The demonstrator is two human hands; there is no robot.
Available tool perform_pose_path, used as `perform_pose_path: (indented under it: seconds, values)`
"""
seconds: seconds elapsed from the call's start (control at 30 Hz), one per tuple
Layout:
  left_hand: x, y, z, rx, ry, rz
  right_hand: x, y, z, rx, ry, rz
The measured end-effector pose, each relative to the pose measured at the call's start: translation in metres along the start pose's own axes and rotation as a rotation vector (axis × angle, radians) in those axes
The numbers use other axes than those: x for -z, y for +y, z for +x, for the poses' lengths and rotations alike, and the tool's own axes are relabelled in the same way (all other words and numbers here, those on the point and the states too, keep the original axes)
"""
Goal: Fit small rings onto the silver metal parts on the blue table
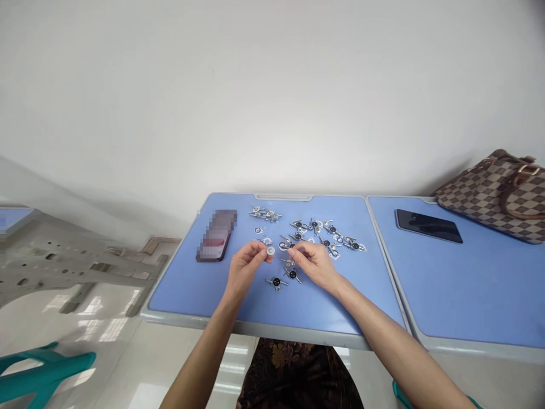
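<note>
My left hand (246, 266) is closed in a pinch on a small round silvery disc (271, 250), held just above the table. To its right, my right hand (315, 266) is also pinched closed, its fingertips over the loose parts. Whatever sits between those fingers is too small and covered to name. Around both hands lie several small metal fittings with black round centres, such as one fitting (276, 282) near the front and another fitting (293, 275) beside it. Further back is a cluster of plain silvery metal pieces (272, 216). A small dark ring (258, 230) lies in front of that cluster.
The parts lie on a blue table (187, 287) against a white wall. A phone (215, 241), partly blurred out, is at the left. On the adjoining table (472, 284) are a black phone (428, 226) and a checkered handbag (494, 190). A green stool (46, 372) stands lower left.
</note>
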State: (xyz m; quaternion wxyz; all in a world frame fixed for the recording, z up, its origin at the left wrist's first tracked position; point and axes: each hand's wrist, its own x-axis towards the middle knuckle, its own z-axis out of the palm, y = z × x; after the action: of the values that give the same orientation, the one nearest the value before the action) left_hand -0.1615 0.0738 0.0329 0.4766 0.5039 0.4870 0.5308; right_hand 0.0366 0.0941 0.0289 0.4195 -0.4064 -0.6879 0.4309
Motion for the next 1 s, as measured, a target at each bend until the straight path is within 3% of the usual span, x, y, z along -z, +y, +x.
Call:
perform_pose_path:
  seconds: [0.13,0.27,0.5,1.0]
  values:
    - [-0.015,0.019,0.032,-0.133,-0.14,0.168,0.005,0.001,0.001,-0.02,0.065,0.052]
    - [-0.028,0.019,0.049,-0.195,-0.192,0.221,0.011,0.001,0.005,-0.073,0.143,0.128]
    - [-0.033,0.0,0.044,-0.142,-0.22,0.18,0.015,-0.003,0.01,-0.17,0.188,0.205]
    - [-0.034,0.002,0.039,-0.158,-0.27,0.289,0.011,0.002,0.009,-0.233,0.093,0.262]
